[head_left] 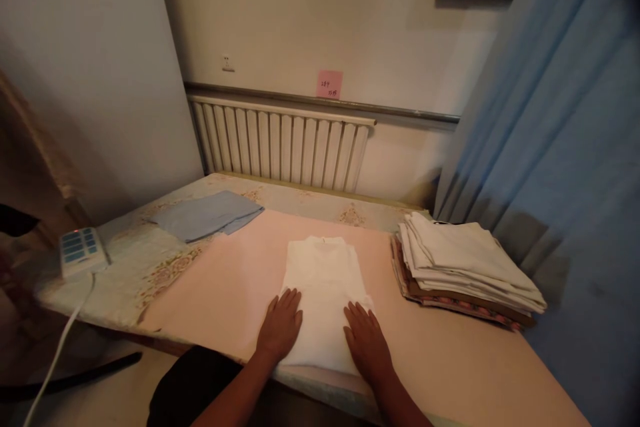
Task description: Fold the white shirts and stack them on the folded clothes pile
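A white shirt (324, 280), folded into a long rectangle, lies flat on the pink sheet (225, 287) with its neckline pointing toward the wall. My left hand (281, 323) rests on the shirt's left edge, fingers stretched out and palm down. On the opposite edge lies my right hand (367, 340), also flat with its fingers extended. Neither hand grips the cloth. The shirt's near end reaches the front edge of the table.
Right of the shirt stands a stack of folded cloths (465, 260), beside a blue curtain (565, 147). A folded blue-grey cloth (210, 213) lies at back left. A power strip (83, 250) with a white cord sits at the left corner. Behind is a radiator (285, 143).
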The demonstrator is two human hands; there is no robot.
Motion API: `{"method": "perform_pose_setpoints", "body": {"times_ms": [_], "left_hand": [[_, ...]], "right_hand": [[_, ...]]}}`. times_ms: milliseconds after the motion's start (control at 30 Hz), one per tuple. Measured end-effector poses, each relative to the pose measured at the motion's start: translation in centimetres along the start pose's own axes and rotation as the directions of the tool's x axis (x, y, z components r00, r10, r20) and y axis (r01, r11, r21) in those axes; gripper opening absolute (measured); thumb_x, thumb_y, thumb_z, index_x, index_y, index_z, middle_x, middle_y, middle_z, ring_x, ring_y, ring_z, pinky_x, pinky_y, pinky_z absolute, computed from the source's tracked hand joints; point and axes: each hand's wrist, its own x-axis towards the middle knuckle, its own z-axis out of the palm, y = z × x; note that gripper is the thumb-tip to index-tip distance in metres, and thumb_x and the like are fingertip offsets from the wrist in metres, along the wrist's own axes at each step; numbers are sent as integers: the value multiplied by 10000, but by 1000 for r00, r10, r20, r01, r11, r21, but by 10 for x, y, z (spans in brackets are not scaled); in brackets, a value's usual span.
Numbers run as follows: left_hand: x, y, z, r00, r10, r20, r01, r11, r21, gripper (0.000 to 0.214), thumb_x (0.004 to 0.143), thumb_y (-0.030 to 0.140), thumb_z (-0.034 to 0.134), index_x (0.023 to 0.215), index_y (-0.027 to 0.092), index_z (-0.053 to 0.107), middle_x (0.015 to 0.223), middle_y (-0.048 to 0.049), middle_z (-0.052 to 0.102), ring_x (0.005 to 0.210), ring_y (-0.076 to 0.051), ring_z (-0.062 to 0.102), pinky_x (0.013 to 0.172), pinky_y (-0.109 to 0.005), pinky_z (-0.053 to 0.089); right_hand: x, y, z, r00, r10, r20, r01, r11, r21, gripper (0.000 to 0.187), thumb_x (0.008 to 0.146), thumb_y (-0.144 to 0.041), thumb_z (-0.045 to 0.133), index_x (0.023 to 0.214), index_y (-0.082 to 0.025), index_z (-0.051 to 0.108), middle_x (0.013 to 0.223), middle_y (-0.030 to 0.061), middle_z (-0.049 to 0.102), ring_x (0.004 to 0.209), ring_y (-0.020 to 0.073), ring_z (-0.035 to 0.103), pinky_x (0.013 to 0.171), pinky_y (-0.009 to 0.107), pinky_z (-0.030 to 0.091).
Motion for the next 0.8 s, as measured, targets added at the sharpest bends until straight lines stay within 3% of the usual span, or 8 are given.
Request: {"method": "perform_pose_setpoints", "body": {"times_ms": [800], "left_hand": [[0, -1, 2, 1000, 0, -13, -1, 1000, -12, 457, 939, 279, 356, 1368, 190, 490, 1416, -80, 525, 1347, -233, 426, 1110, -463, 315]], "right_hand": [[1, -2, -5, 1000, 1, 15, 0, 999, -47, 422, 947, -253, 412, 1355, -212, 507, 1423, 40, 503, 1338, 231, 432, 1109, 436, 314]]}}
